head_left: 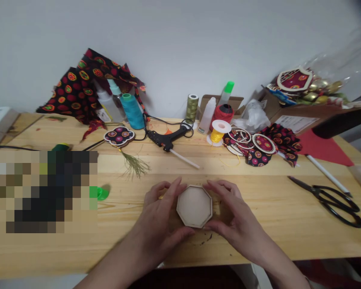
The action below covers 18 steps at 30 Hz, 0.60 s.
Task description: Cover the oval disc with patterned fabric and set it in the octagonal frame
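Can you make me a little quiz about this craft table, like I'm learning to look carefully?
1. True or false: the left hand and the right hand both hold the octagon.
2. Which tool lies to the right of the hands? A glue gun, B scissors, C teal thread spool.
3. What colour is the cap lying left of the left hand?
Key: 1 true; 2 B; 3 green.

I see both hands at the tabletop's (258, 237) near edge: left hand (156, 218) and right hand (233, 216) pinch an octagonal wooden piece (194, 206) between them; scissors (333, 198) near the right edge, glue gun (168, 139) behind.
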### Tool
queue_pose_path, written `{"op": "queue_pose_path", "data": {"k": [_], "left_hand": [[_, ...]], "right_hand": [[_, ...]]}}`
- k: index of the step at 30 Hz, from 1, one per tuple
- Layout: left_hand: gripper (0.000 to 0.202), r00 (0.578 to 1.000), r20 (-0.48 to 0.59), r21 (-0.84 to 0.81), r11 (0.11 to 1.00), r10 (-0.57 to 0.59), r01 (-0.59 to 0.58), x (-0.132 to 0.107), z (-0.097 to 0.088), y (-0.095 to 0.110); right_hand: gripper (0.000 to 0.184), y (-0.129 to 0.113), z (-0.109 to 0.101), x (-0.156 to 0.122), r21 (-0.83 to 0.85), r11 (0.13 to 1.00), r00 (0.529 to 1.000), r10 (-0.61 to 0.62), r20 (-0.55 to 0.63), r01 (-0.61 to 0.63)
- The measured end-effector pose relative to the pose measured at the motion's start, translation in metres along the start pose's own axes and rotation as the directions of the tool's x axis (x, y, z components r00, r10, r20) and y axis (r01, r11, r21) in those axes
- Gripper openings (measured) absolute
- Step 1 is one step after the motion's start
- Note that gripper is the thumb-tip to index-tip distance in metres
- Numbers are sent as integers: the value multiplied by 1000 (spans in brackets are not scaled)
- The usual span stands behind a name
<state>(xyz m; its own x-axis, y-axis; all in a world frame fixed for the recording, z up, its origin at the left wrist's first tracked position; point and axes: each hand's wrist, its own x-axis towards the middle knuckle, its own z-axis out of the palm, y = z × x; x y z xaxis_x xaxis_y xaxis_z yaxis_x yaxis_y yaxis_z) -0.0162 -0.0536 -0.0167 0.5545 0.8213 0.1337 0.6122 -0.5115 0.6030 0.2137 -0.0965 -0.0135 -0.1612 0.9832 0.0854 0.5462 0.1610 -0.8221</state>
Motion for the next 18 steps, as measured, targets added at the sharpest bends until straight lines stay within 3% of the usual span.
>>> {"op": "queue_pose_path", "data": {"k": [12, 18], "left_hand": [[103, 999, -47, 20, 1000, 20, -19, 1, 5, -2], [104, 999, -21, 44, 999, 25, -24, 2, 5, -3]], "right_hand": [[79, -1, 0, 0, -55, 998, 1000, -24, 13, 25], [73, -2, 1, 0, -58, 998, 1000, -17, 20, 18]]}}
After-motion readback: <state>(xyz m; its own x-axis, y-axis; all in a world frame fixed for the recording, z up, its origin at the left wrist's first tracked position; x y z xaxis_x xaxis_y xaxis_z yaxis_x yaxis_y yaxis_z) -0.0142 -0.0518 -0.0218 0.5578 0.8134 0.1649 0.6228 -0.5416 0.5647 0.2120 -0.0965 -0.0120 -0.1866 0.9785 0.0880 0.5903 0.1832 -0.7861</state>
